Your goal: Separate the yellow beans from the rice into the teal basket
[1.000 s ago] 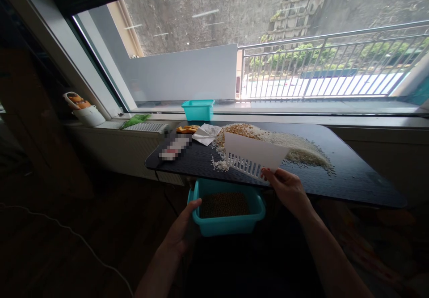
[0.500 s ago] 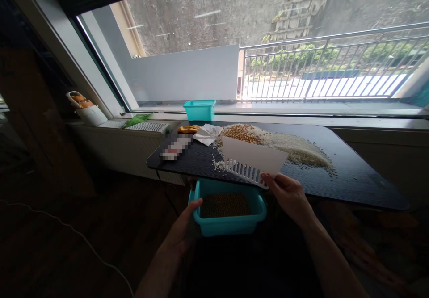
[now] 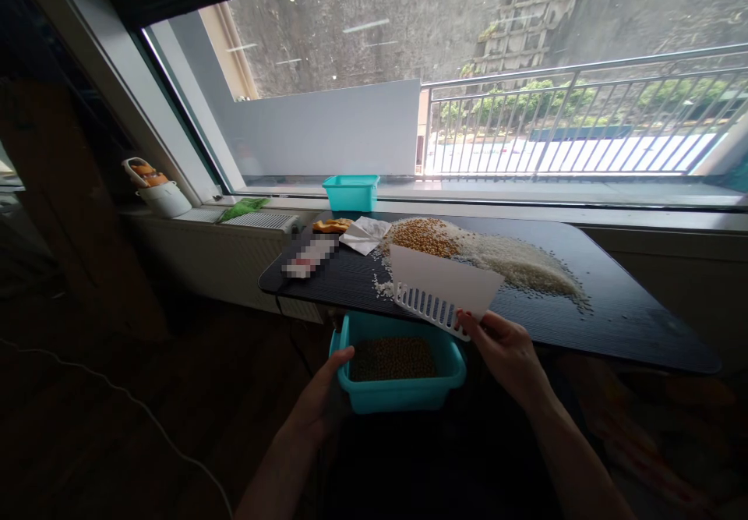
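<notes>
Right hand (image 3: 506, 352) pinches the near right corner of a white flat plastic scraper with a slotted comb edge (image 3: 444, 286), which stands tilted on the black tabletop (image 3: 631, 309), comb edge down, just near of the yellow-brown bean pile (image 3: 424, 237) and the white rice spread (image 3: 514, 259). Left hand (image 3: 319, 403) cups the left wall of a teal rectangular plastic tub (image 3: 403, 403), thumb at the rim, under the table's near edge; beans inside. Scraper looks light, thin and likely flexy, so grip the solid edge, not the teeth. Loaded tub is probably heavier, with smooth walls: hold it under the rim.
</notes>
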`<state>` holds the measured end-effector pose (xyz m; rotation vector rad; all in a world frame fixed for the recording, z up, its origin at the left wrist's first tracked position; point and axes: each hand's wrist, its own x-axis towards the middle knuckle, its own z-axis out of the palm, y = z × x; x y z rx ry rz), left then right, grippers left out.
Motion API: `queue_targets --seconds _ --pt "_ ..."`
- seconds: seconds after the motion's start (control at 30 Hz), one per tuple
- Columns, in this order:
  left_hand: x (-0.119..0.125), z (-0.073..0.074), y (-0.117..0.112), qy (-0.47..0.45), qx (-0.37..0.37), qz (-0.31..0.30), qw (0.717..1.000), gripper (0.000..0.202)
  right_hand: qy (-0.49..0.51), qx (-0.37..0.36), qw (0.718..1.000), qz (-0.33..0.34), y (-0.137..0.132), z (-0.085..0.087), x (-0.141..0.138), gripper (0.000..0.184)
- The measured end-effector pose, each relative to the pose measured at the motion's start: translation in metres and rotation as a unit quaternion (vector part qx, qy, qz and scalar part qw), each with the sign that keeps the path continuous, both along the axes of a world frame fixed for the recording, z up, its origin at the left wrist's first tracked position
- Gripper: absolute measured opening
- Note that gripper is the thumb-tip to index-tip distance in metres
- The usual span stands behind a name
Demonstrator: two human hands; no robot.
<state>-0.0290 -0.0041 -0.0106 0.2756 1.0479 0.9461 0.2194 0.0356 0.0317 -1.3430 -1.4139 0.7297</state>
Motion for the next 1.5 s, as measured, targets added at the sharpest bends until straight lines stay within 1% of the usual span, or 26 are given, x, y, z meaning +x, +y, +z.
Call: queue_targets --seconds 0.1,0.13,0.23,0.27,0.33,0.4,0.47,0.57,0.67,0.9,1.07,1.17,1.27,1.33,1.4,1.5 --pt "0.002 0.003 0.000 -0.001 0.002 0.011 1.000 0.052 0.029 0.005 0.999 -0.030 0.003 0.001 -0.008 0.032" --pt "0.003 0.003 0.001 -0.004 0.005 0.015 1.000 0.052 0.033 0.006 0.999 -0.028 0.005 0.000 -0.014 0.032" --pt "0.003 0.003 0.001 -0.017 0.017 0.022 0.999 0.050 0.018 0.008 1.000 0.010 0.014 -0.006 -0.038 0.029" --pt "0.002 0.002 0.001 -0.019 0.019 0.022 0.999 0.050 0.001 0.010 0.999 0.032 0.017 -0.009 -0.046 0.027" --pt "0.000 0.001 0.001 -0.017 0.017 0.019 1.000 0.051 -0.036 0.023 0.998 0.049 0.021 -0.013 -0.060 0.023" --pt "-0.002 0.000 0.001 -0.013 0.014 0.018 1.000 0.052 -0.085 0.032 0.995 0.037 0.022 -0.015 -0.067 0.021" --pt "-0.002 -0.001 0.001 -0.015 0.016 0.018 1.000 0.053 -0.133 0.031 0.991 0.003 0.021 -0.015 -0.067 0.020" --pt "-0.001 -0.001 0.001 -0.024 0.019 0.016 0.999 0.053 -0.185 0.021 0.981 -0.054 0.018 -0.013 -0.056 0.021" --pt "0.002 0.000 0.001 -0.031 0.019 0.017 0.999 0.053 -0.197 0.006 0.976 -0.094 0.018 -0.012 -0.039 0.023" --pt "0.006 0.000 0.002 -0.032 0.019 -0.002 0.999 0.053 -0.176 -0.035 0.971 -0.156 0.018 -0.013 -0.002 0.024" --pt "0.008 -0.003 0.002 -0.020 0.019 -0.011 1.000 0.055 -0.189 -0.025 0.964 -0.186 0.016 -0.011 0.015 0.023" --pt "0.011 -0.005 0.003 -0.007 0.017 -0.018 1.000 0.055 -0.220 -0.025 0.949 -0.224 0.020 -0.008 0.033 0.023" --pt "0.015 -0.006 0.005 -0.005 0.010 -0.030 0.999 0.054 -0.255 -0.052 0.926 -0.272 0.027 -0.002 0.057 0.024" --pt "0.018 -0.007 0.006 -0.009 0.011 -0.037 0.999 0.054 -0.263 -0.061 0.918 -0.290 0.030 0.004 0.070 0.023" --pt "0.021 -0.008 0.008 -0.013 0.013 -0.042 0.999 0.054 -0.244 -0.052 0.925 -0.288 0.031 0.010 0.074 0.021" --pt "0.023 -0.009 0.009 -0.016 0.015 -0.046 0.999 0.056 -0.181 -0.029 0.951 -0.247 0.029 0.013 0.059 0.021"
